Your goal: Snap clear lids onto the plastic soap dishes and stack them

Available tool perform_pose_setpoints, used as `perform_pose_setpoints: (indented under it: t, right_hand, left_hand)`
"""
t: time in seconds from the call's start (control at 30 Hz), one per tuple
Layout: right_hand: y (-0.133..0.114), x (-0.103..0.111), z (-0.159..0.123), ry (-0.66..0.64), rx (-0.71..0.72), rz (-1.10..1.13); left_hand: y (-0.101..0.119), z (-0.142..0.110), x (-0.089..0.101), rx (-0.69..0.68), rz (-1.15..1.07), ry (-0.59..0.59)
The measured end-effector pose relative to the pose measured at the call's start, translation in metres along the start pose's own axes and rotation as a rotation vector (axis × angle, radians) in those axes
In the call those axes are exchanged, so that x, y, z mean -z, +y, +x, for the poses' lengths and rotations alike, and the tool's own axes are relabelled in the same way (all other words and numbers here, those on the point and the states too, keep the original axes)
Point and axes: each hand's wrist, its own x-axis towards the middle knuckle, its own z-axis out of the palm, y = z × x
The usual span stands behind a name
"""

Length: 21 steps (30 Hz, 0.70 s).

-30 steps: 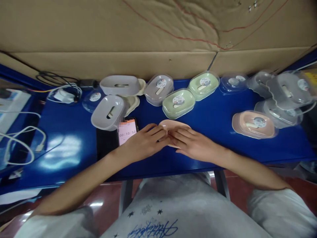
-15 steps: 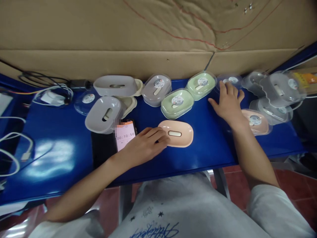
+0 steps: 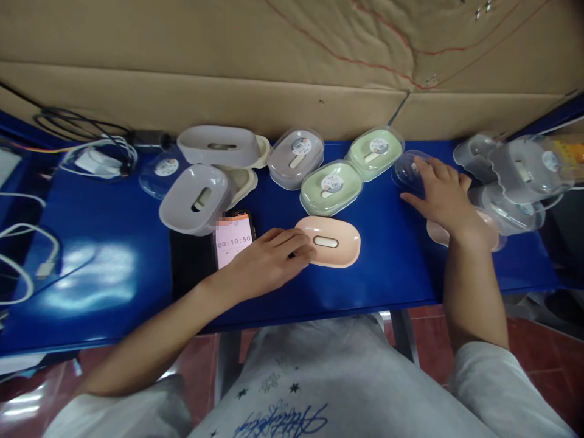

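Observation:
A peach soap dish (image 3: 344, 244) with an oval slot and a pale piece in the slot lies on the blue table before me. My left hand (image 3: 285, 252) pinches its left end between thumb and fingers. Farther right, a clear plastic lid (image 3: 406, 172) with a round sticker lies near the back of the table. Over its right side my right hand (image 3: 440, 191) is spread, thumb apart; the fingers hide part of the lid. Whether they touch it I cannot tell. Beside the right wrist is another peach soap dish (image 3: 488, 228), partly covered by the hand.
Two green covered dishes (image 3: 331, 187) and a grey covered dish (image 3: 296, 158) stand behind. At the left are grey dish bodies (image 3: 194, 198), cream trays (image 3: 244, 185), a clear lid (image 3: 159, 176) and a phone timer (image 3: 233, 238). Grey containers (image 3: 524, 164) crowd the right; cables (image 3: 103, 158) lie left.
The right hand has come lower and nearer the clear lid, now covering part of it. The left hand stays on the peach dish. The view has shifted slightly.

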Motion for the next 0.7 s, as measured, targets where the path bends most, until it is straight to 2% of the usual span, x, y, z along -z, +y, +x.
perform_pose_setpoints:
  t: [0.1,0.27,0.37,0.43,0.53,0.63,0.7]
  right_hand:
    - [0.001,0.003,-0.001,0.045,-0.011,0.022]
    - [0.012,0.003,0.002,-0.009,-0.024,0.191]
    - [0.014,0.015,-0.007,0.156,0.052,0.210]
    - [0.006,0.029,-0.021,0.242,0.175,0.248]
    - [-0.023,0.044,-0.048,0.179,0.484,0.387]
    - [-0.062,0.038,-0.069,0.073,0.752,0.424]
    - [-0.086,0.024,-0.075,0.113,0.818,0.402]
  left_hand:
    - [-0.001,0.000,0.000,-0.012,0.013,0.012]
    - [-0.001,0.000,-0.002,-0.043,0.003,0.054]
    - [-0.001,-0.002,-0.003,-0.061,0.005,0.082]
    - [0.000,-0.003,-0.002,-0.085,-0.003,0.056]
    - [0.002,-0.003,0.003,-0.139,-0.035,0.039]
    - [0.000,-0.004,0.007,-0.138,-0.063,0.151]
    - [-0.003,-0.006,0.008,-0.105,-0.062,0.227]
